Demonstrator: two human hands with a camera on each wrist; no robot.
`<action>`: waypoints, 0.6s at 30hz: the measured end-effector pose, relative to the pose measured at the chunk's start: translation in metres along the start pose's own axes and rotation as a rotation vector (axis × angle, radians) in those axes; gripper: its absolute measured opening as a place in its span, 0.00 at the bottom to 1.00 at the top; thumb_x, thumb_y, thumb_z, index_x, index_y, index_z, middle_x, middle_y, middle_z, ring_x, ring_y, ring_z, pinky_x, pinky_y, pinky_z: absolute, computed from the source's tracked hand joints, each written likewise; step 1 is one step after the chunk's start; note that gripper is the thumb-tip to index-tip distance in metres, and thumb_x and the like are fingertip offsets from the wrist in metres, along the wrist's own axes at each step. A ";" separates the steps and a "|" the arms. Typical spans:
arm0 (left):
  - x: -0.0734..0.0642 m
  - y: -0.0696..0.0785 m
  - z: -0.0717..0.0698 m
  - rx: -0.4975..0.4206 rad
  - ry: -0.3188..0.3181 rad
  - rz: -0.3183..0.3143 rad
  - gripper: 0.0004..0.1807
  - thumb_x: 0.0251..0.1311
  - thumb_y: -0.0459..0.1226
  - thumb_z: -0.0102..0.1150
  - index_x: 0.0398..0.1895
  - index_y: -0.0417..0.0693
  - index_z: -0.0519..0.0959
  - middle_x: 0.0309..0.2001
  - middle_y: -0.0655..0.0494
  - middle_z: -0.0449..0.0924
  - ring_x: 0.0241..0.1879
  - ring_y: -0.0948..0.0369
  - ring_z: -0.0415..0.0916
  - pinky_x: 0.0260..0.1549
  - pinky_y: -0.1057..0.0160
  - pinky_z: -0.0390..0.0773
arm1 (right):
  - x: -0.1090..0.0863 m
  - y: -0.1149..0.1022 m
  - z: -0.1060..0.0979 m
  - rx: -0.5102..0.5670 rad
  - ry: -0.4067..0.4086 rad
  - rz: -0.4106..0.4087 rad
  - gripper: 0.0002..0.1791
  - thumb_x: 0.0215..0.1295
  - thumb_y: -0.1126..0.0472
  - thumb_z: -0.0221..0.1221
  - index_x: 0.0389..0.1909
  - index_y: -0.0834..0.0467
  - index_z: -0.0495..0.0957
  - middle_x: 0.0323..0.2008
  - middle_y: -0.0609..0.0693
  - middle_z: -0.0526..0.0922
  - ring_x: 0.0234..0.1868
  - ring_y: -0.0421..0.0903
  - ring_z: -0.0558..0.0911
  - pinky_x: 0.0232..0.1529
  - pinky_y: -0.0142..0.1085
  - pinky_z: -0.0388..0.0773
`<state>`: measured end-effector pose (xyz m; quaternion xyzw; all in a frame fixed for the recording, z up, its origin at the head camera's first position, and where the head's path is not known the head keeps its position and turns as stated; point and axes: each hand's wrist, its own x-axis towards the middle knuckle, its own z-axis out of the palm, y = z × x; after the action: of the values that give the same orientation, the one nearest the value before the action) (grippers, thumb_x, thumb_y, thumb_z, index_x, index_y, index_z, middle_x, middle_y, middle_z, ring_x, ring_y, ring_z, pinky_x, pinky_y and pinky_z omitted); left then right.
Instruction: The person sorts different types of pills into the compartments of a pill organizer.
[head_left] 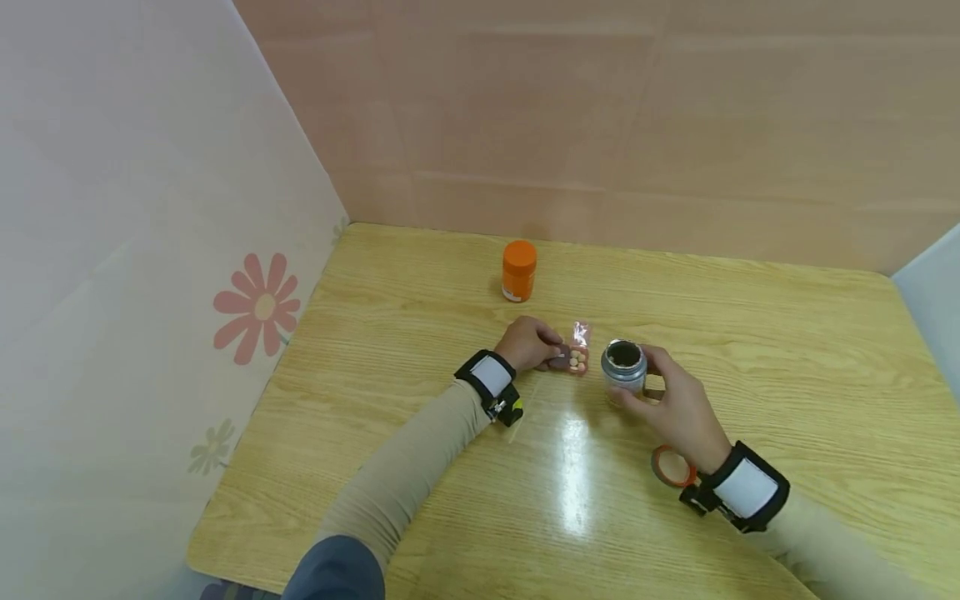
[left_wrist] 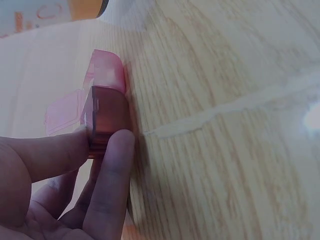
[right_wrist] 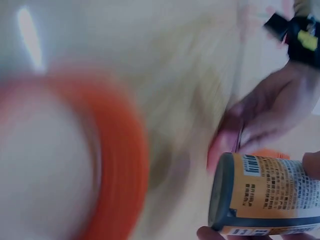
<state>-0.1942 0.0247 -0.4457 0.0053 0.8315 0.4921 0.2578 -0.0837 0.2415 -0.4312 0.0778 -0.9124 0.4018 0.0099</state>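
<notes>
My left hand [head_left: 527,343] pinches a small pill box [head_left: 577,360] between thumb and fingers, low at the tabletop. In the left wrist view the pill box [left_wrist: 109,114] has a dark red end and a pink end, with a clear pink lid folded out. Several pale round tablets [head_left: 577,361] lie in its opened compartment. My right hand [head_left: 681,408] grips an uncapped bottle [head_left: 624,371] with a grey rim and dark mouth, right of the box. The right wrist view shows the bottle's [right_wrist: 272,190] orange label with print and a barcode. Whether its base touches the table cannot be told.
An orange capped jar [head_left: 518,272] stands upright behind my left hand. Beneath my right wrist an orange ring-shaped thing [head_left: 660,473] lies on the wooden table [head_left: 420,283]. A wall panel with a flower print borders the left side, and a pinkish sheet hangs behind.
</notes>
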 end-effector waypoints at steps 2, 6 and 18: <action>-0.001 0.000 0.001 0.004 0.004 0.004 0.09 0.65 0.28 0.65 0.46 0.37 0.87 0.49 0.45 0.84 0.34 0.59 0.83 0.32 0.67 0.85 | -0.006 -0.003 0.006 0.070 -0.007 -0.012 0.36 0.63 0.61 0.72 0.68 0.65 0.67 0.58 0.65 0.78 0.59 0.61 0.77 0.46 0.49 0.85; -0.003 0.002 0.001 0.015 0.010 0.013 0.09 0.65 0.28 0.66 0.46 0.37 0.87 0.49 0.45 0.85 0.34 0.58 0.84 0.31 0.66 0.85 | -0.016 -0.009 0.019 0.151 -0.006 -0.070 0.34 0.60 0.65 0.73 0.65 0.64 0.69 0.56 0.61 0.80 0.57 0.57 0.78 0.47 0.46 0.85; -0.003 0.004 0.000 0.028 0.009 -0.013 0.09 0.64 0.28 0.66 0.46 0.38 0.87 0.49 0.46 0.83 0.35 0.59 0.82 0.30 0.68 0.84 | -0.031 -0.006 0.044 0.187 -0.062 -0.128 0.34 0.54 0.68 0.75 0.61 0.63 0.72 0.54 0.57 0.81 0.55 0.50 0.80 0.46 0.40 0.85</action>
<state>-0.1925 0.0263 -0.4410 0.0013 0.8395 0.4786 0.2573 -0.0503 0.2093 -0.4594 0.1490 -0.8640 0.4809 0.0003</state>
